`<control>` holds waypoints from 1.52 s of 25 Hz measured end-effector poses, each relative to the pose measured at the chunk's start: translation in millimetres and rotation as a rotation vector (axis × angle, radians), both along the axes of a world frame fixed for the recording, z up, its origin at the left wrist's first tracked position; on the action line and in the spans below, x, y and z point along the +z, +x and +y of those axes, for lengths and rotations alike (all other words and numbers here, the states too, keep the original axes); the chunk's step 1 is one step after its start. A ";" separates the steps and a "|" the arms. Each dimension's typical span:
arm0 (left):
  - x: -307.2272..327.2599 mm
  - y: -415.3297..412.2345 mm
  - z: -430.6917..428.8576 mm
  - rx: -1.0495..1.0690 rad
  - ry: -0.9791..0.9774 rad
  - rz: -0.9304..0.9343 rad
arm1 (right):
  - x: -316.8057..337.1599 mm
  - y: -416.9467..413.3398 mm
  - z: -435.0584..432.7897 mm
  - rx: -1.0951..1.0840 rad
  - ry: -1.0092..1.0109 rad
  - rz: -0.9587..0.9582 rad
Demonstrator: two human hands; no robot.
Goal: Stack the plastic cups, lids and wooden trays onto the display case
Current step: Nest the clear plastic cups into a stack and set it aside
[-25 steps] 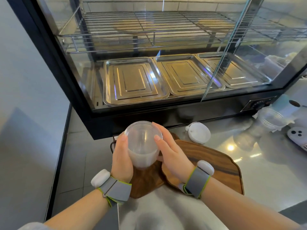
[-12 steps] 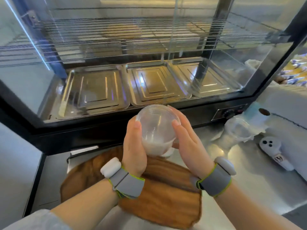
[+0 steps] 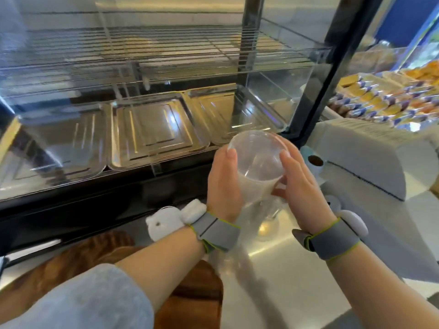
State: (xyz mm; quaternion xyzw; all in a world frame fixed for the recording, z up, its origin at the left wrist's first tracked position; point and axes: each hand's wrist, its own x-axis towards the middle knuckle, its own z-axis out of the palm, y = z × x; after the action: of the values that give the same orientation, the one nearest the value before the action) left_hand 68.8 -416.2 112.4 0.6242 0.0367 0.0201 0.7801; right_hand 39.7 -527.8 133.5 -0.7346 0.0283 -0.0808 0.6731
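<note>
Clear plastic cup [image 3: 257, 167] — frosted lower half, left hand [image 3: 223, 186], right hand [image 3: 300, 186] grip pressing its sides

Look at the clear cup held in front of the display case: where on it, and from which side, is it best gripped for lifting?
Grip the cup on its side wall, below the rim, from left and right at once, as the left hand and right hand do now. It stands upright with its mouth open upward and tapers toward the base, so opposing palms probably hold it steady without pinching the thin rim.
</note>
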 end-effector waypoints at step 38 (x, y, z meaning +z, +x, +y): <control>-56.5 67.4 -57.1 -0.186 0.270 0.039 | -51.0 64.7 -89.4 -0.161 -0.369 0.046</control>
State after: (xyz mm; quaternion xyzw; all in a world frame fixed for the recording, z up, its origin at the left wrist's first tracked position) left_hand 136.2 -473.3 55.9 0.7243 -0.0092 -0.0596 0.6869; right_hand 104.4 -617.2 82.6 -0.8426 0.0871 -0.1215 0.5173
